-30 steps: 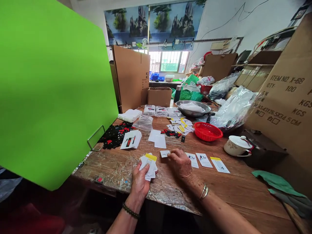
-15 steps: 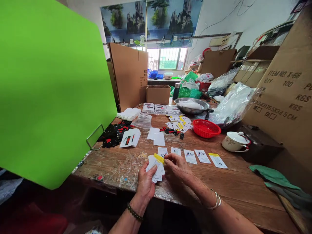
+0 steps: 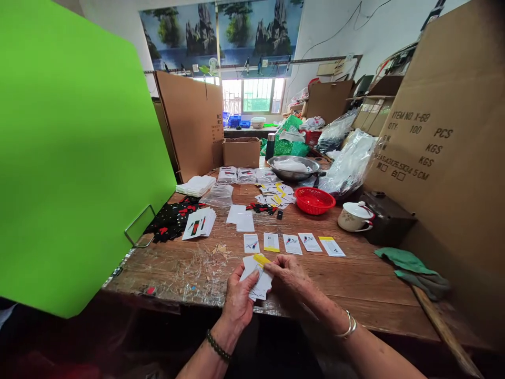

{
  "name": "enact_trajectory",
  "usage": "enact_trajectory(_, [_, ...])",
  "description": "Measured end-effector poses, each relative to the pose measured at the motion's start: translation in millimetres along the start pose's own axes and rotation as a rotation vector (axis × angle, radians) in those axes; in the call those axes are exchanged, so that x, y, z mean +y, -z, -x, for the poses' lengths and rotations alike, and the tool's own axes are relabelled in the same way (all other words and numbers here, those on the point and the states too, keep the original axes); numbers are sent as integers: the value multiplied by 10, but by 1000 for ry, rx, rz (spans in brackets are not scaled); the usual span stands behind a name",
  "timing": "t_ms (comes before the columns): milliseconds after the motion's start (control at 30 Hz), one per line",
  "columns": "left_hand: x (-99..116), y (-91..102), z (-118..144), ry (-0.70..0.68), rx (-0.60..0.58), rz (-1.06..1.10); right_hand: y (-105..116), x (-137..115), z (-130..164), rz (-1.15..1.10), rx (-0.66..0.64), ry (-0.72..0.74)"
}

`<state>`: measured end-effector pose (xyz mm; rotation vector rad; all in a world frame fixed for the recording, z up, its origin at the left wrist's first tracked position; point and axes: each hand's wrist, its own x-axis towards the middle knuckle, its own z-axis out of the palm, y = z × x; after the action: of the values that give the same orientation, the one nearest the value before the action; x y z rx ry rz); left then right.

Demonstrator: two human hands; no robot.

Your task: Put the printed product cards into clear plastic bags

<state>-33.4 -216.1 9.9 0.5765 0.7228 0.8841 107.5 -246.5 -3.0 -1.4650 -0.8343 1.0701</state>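
My left hand (image 3: 239, 301) is closed around a fanned stack of white printed cards (image 3: 256, 284), thumb on top, just above the table's front edge. At the stack's upper end, my right hand (image 3: 294, 275) pinches the corner of a yellow-edged card (image 3: 261, 260). That card still overlaps the stack. Beyond my hands several cards lie in a row: a picture card (image 3: 251, 243), a card with a yellow lower edge (image 3: 271, 242), two more picture cards (image 3: 310, 242) and one with a yellow upper edge (image 3: 332, 247).
Picture cards (image 3: 199, 223), blank white cards (image 3: 245, 221) and black-and-red pieces (image 3: 173, 218) lie farther back. A red basket (image 3: 314, 201), a steel pan (image 3: 294, 168) and a lidded mug (image 3: 355, 217) stand right. A green panel (image 3: 79, 158) borders the left side.
My view has turned to the right, so the table's things sit farther left. Both hands keep their hold on the cards, and more of the row behind them is visible.
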Motion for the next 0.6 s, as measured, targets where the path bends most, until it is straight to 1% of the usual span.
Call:
enact_trajectory(67, [-29,-33,9,10,-21,-8,39,20,17,-36,13,-28])
enact_trajectory(133, [-53,-62,4,19,-30,-12,91,2,36,-35,24,-17])
enact_trajectory(233, [-71,-97,-30,21,-22,-3,215,-82,75,-26,-33,-25])
enact_trajectory(300, [-72,-112,-60,28,-4,4,341,-135,100,-60,-80,-62])
enact_trajectory(333, [-71,-116,-75,35,7,4,424,-155,110,-79,-72,-61])
enact_trajectory(400, [-72,-122,-106,51,25,-4,640,-179,126,-96,19,-6])
enact_trajectory(467, [-82,-128,-138,60,32,-18,927,-194,151,-37,202,121])
enact_trajectory(533, [-103,-145,-171,62,33,-36,1255,-196,203,158,426,316])
enact_trajectory(567, [-115,-160,-186,67,35,-47,1415,-184,239,298,516,424])
enact_trajectory(600, [-127,-180,-199,76,41,-58,1561,-159,280,444,572,517])
